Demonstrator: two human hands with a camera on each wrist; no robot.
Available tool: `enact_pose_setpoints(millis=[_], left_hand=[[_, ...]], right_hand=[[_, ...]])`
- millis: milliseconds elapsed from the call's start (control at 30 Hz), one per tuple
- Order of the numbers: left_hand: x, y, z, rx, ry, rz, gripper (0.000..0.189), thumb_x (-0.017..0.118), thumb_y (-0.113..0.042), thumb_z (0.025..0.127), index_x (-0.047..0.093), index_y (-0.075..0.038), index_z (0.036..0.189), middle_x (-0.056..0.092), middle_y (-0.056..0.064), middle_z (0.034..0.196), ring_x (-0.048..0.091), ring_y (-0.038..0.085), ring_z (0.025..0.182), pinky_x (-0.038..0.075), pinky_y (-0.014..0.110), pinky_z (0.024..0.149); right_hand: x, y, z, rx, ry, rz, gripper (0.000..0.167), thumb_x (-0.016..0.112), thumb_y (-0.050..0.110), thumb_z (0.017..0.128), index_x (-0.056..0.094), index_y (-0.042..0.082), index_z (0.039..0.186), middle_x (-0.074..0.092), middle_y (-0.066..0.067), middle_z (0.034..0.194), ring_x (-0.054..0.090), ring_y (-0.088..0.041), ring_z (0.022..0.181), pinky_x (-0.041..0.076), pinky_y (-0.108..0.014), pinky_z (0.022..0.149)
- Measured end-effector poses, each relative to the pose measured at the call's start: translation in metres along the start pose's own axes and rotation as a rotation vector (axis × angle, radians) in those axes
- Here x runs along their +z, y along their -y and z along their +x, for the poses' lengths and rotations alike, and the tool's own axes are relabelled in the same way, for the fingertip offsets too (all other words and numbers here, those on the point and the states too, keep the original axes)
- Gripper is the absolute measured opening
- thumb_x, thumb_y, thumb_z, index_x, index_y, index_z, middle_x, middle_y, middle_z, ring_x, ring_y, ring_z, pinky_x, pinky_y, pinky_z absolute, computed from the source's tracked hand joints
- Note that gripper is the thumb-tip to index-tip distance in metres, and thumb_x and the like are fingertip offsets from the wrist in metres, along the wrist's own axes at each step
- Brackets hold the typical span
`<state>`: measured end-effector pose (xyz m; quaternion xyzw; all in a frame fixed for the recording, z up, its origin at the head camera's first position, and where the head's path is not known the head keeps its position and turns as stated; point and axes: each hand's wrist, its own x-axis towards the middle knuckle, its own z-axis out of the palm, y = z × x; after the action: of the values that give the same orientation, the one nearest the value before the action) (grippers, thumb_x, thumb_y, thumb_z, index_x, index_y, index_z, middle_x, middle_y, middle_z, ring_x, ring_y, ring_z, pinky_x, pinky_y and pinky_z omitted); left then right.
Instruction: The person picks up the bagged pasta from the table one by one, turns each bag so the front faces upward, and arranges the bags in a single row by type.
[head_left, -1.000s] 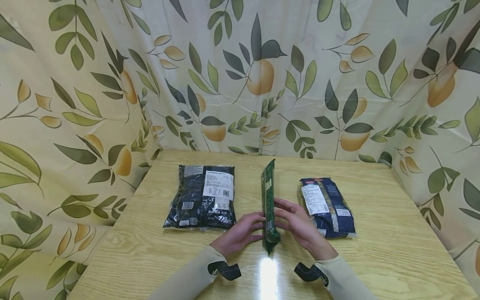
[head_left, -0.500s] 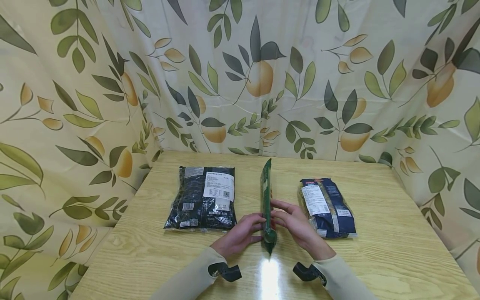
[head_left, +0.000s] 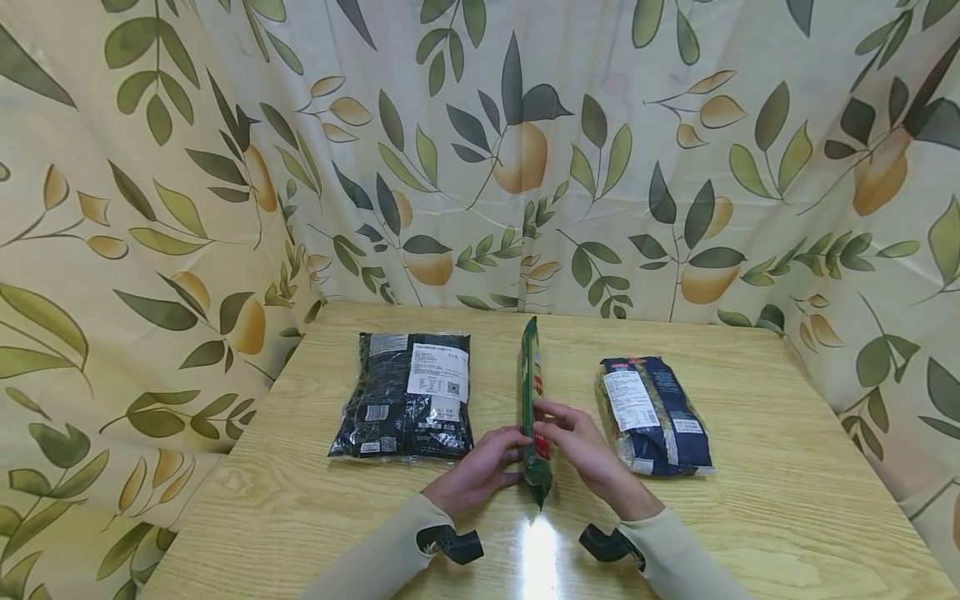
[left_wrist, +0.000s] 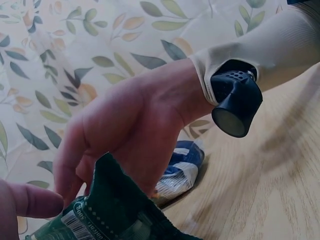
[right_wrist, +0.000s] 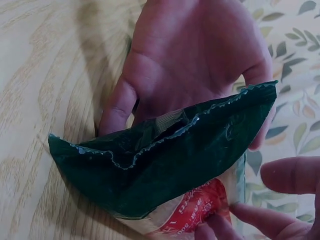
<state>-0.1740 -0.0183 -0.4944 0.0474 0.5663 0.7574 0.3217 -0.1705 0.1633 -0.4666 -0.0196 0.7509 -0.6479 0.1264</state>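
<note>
A slim green food packet stands on edge between my two hands, its far end pointing at the curtain. My left hand rests fingers and thumb against the packet's left face; in the right wrist view its palm spreads behind the crimped end. From the right, my right hand touches the face with the red label. Its fingers meet that face while its thumb is off it. A barcode shows near the packet's close end in the left wrist view.
On the left lies a large black bag with a white label. To the right is a navy food bag with a clear side and white label. Both are on the wooden table. A leaf-patterned curtain hangs behind and at both sides.
The packet has turned a little, its far end swinging left, so more of its red-labelled right face shows. My right hand has shifted slightly left with it. The left hand stays almost still.
</note>
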Motion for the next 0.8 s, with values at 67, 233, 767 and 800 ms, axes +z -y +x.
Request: enact_pose_setpoints(millis=[67,233,767,800], left_hand=[[-0.0005,0.0003,-0.0003,-0.001,-0.003,0.004,0.039,0.051,-0.024,0.101,0.057,-0.003,0.133,0.060,0.011,0.135,0.058,0.022,0.123,0.049,0.045,0.109],[-0.0010,0.0009,-0.0007,0.000,-0.011,-0.008,0.041,0.052,-0.022,0.101,0.055,-0.001,0.136,0.061,0.004,0.126,0.059,0.016,0.111,0.051,0.032,0.098],[-0.0031,0.0047,0.0011,0.030,-0.028,0.004,0.060,0.058,-0.008,0.097,0.040,-0.002,0.154,0.056,0.014,0.147,0.060,0.017,0.121,0.045,0.032,0.108],[-0.0029,0.0047,0.0006,0.030,-0.027,0.002,0.060,0.058,-0.007,0.097,0.040,-0.002,0.154,0.057,0.015,0.146,0.060,0.017,0.120,0.047,0.030,0.106]], right_hand=[[0.0024,0.0003,0.0001,-0.018,0.010,-0.027,0.050,0.051,0.006,0.104,0.044,-0.005,0.152,0.050,-0.029,0.153,0.048,-0.041,0.142,0.038,-0.049,0.118],[0.0075,0.0011,0.0003,-0.067,0.038,-0.085,0.046,0.051,0.003,0.102,0.050,-0.006,0.148,0.049,-0.028,0.153,0.043,-0.041,0.144,0.042,-0.031,0.109],[0.0061,-0.0039,0.0001,-0.031,0.057,0.002,0.040,0.049,0.009,0.105,0.057,-0.002,0.142,0.054,-0.024,0.151,0.050,-0.033,0.139,0.046,-0.037,0.111],[0.0047,-0.0050,0.0001,-0.031,0.049,0.014,0.039,0.049,0.009,0.106,0.057,-0.003,0.142,0.054,-0.023,0.150,0.052,-0.030,0.137,0.046,-0.037,0.111]])
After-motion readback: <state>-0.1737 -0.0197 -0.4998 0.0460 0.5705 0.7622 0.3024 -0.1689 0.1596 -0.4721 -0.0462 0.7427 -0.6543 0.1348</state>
